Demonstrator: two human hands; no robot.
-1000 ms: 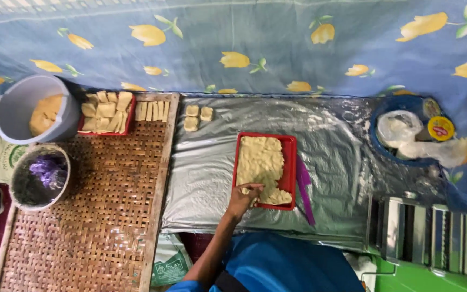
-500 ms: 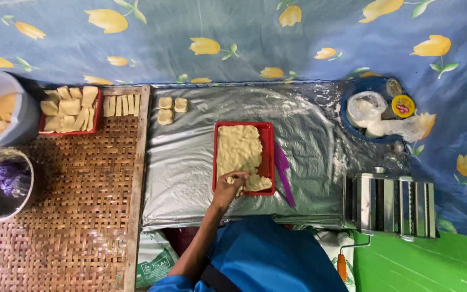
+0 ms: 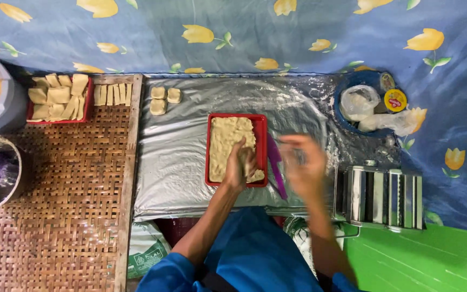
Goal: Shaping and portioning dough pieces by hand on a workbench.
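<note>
Our left hand (image 3: 239, 162) presses, fingers curled, into pale dough (image 3: 228, 141) in the rectangular red plastic tray (image 3: 261, 141). Our blurred right hand (image 3: 302, 165) hovers open beside it.

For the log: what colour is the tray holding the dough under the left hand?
Red tray, with pale yellow dough; head view shows it.

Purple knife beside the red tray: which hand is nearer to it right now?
Right, narrowly. The right hand, motion-blurred, hovers just right of the purple knife. The left hand rests on the dough inside the red tray, across the tray rim from it.
</note>
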